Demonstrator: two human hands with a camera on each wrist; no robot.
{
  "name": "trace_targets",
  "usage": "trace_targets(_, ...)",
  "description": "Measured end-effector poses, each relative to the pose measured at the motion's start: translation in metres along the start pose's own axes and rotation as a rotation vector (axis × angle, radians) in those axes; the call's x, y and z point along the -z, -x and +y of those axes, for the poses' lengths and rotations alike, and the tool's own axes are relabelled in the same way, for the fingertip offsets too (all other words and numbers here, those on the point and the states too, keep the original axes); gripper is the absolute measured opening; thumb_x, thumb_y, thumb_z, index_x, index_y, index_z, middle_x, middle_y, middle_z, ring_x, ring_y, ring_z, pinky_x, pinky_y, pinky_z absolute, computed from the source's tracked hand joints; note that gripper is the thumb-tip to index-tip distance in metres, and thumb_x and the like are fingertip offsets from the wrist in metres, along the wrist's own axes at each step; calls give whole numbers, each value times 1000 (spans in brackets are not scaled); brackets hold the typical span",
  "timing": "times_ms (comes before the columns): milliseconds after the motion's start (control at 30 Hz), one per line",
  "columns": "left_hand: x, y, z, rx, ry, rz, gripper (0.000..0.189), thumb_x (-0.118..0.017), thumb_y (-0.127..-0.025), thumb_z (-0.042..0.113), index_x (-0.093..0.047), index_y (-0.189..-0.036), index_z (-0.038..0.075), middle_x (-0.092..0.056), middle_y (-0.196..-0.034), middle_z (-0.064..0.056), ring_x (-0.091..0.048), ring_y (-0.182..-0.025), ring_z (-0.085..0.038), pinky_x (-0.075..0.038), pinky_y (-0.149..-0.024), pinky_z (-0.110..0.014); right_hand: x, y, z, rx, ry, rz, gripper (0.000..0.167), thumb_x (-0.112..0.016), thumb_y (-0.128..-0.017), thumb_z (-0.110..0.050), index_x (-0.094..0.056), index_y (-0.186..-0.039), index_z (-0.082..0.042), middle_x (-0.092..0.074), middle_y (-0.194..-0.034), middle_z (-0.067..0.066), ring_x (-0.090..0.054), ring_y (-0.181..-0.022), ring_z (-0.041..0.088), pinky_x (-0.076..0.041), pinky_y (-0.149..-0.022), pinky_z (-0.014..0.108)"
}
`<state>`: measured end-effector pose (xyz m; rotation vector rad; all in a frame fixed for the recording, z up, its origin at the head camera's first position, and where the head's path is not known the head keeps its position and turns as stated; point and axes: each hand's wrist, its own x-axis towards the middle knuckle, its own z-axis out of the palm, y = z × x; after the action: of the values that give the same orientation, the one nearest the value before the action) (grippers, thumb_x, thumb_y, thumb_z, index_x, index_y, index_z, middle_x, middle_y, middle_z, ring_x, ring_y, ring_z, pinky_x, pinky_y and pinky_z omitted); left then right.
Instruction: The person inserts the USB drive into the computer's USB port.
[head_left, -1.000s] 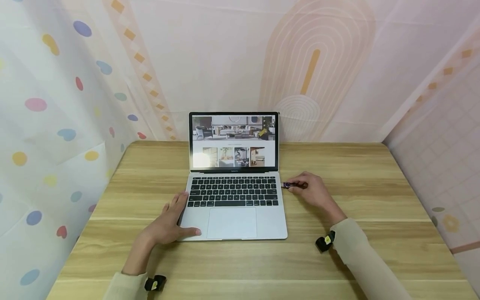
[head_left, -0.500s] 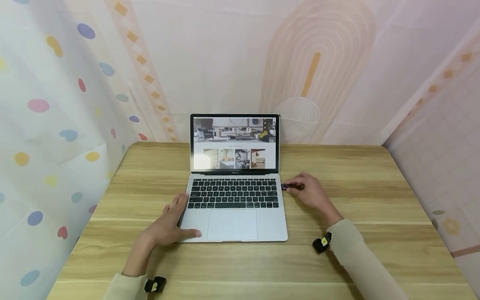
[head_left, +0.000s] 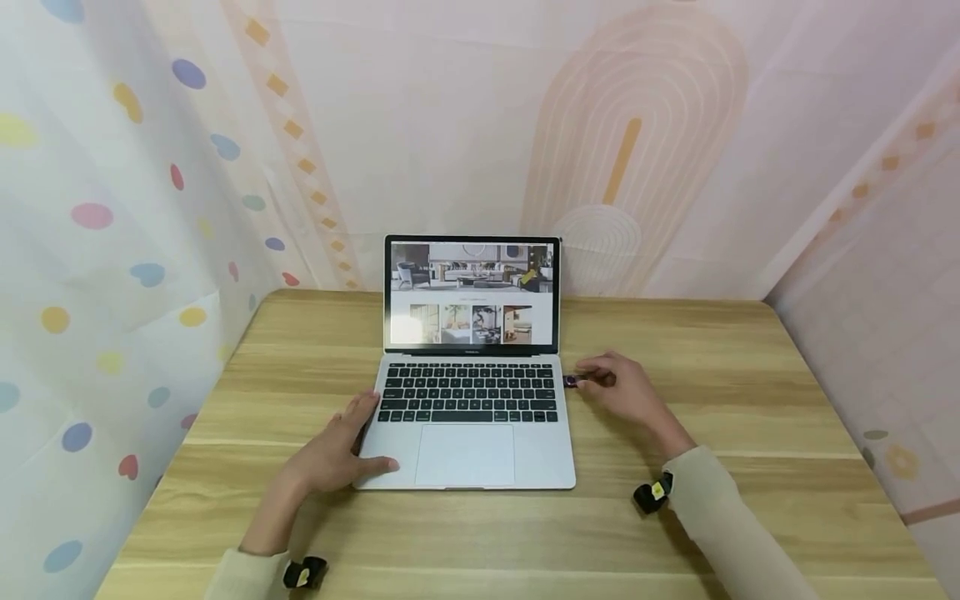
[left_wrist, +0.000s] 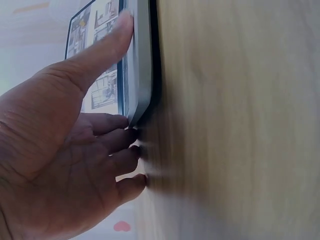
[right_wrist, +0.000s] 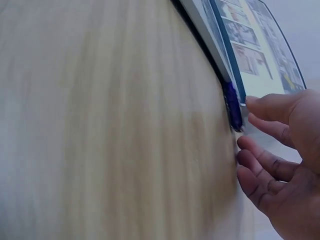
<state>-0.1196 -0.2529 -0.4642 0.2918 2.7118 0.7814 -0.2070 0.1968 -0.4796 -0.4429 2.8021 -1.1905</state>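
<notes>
An open silver laptop stands with its screen lit. A small dark purple USB flash drive sticks out of its right side and lies level with the port edge; the right wrist view shows the drive against the laptop. My right hand is just beside the drive's outer end, thumb and fingers spread apart with a gap around it. My left hand rests at the laptop's front left corner. Its thumb lies on the palm rest and its other fingers touch the left edge and the table.
The laptop stands on a wood-grain table. Behind it hangs a pale patterned cloth; a dotted cloth bounds the left side. Black wrist cameras sit on both wrists.
The right hand has pushed the flash drive left into the laptop's side, then let go and drawn back slightly. The left hand keeps its place. The head view has tilted a little upward.
</notes>
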Motion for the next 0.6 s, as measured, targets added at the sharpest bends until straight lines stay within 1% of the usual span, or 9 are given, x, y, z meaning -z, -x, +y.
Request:
trace_targets(100,3,-1,-1,-12,-16,36,105,-78,-88,47,-23,-160,-4,-20,-166,-32,-22,-152,-53,-19,-124,-68,7,2,1,5,18,8,36,-71,-97,-19,-69,-131,-6,-68,-119,14,-66,-104,27,-58,-89,40)
trace_targets(233,7,-3,-2,-42,-13,96,96,-77,-91,41,-26,-160,-3,-26,-165,-31,-28,-151,-52,-27,-122,-66,17,3,5,19,48,28,41,-70,-98,-21,-65,-136,-7,-65,-127,19,-64,-109,34,-57,-94,51)
trace_targets(300,12,-5,-3,-68,-19,131,92,-76,-92,39,-27,-160,-1,-27,-164,-31,-27,-151,-53,-27,-122,-67,23,3,8,31,55,40,44,-70,-99,-22,-63,-139,-7,-63,-133,21,-63,-116,38,-56,-98,56)
trace_targets(367,17,-7,-3,-73,-38,153,92,-74,-93,43,-26,-160,1,-25,-165,-30,-25,-151,-55,-25,-121,-69,29,6,10,44,52,51,46,-69,-100,-23,-60,-142,-6,-59,-140,23,-60,-123,42,-54,-101,59)
trace_targets(433,23,-7,-3,-59,-47,165,96,-72,-94,49,-23,-162,2,-20,-167,-29,-21,-152,-55,-22,-121,-72,36,9,13,52,53,62,48,-68,-100,-23,-58,-144,-5,-54,-146,24,-54,-131,45,-51,-105,62)
trace_targets(500,29,-8,-3,-36,-60,175,101,-69,-94,55,-17,-164,2,-13,-169,-28,-15,-153,-55,-19,-121,-73,43,12,14,57,67,69,51,-67,-101,-26,-55,-146,-5,-50,-151,25,-48,-137,47,-48,-108,65)
trace_targets(600,36,-9,-4,-13,-75,190,104,-66,-95,57,-9,-165,5,-4,-171,-25,-7,-156,-53,-15,-122,-74,54,19,15,45,98,76,56,-67,-100,-31,-52,-148,-7,-42,-157,27,-37,-144,51,-37,-112,73)
